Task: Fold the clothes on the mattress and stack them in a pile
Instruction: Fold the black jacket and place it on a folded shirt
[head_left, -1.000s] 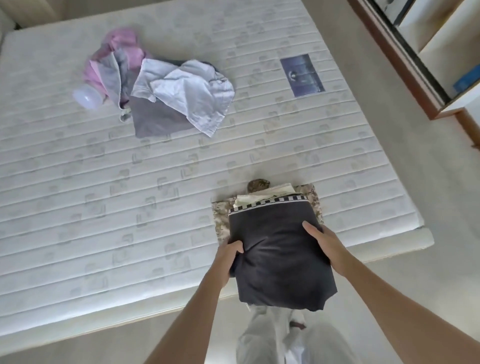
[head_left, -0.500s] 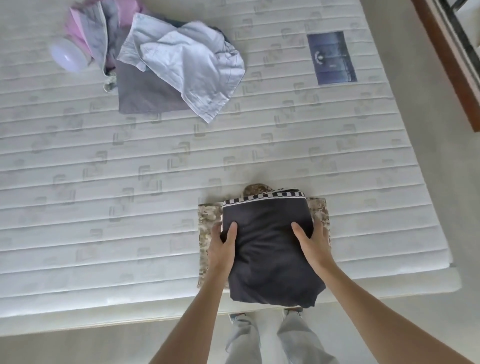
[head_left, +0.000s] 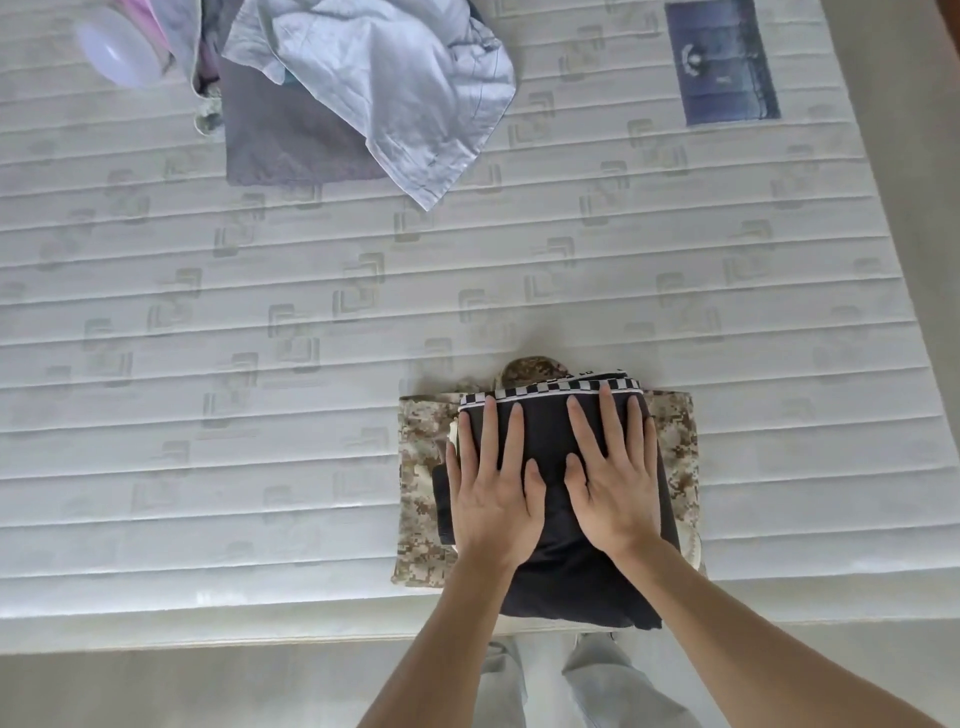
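Both grips lie flat, fingers straight: the left hand and right hand press the dark folded garment. Beneath them lies a camouflage garment. Unfolded clothes sit well beyond on the mattress.

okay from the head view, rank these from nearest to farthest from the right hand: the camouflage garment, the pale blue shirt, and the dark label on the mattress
From the right hand:
1. Camouflage garment, directly beneath the stack it presses.
2. Pale blue shirt and dark label, both far up the mattress, shirt left, label right; too close to call.
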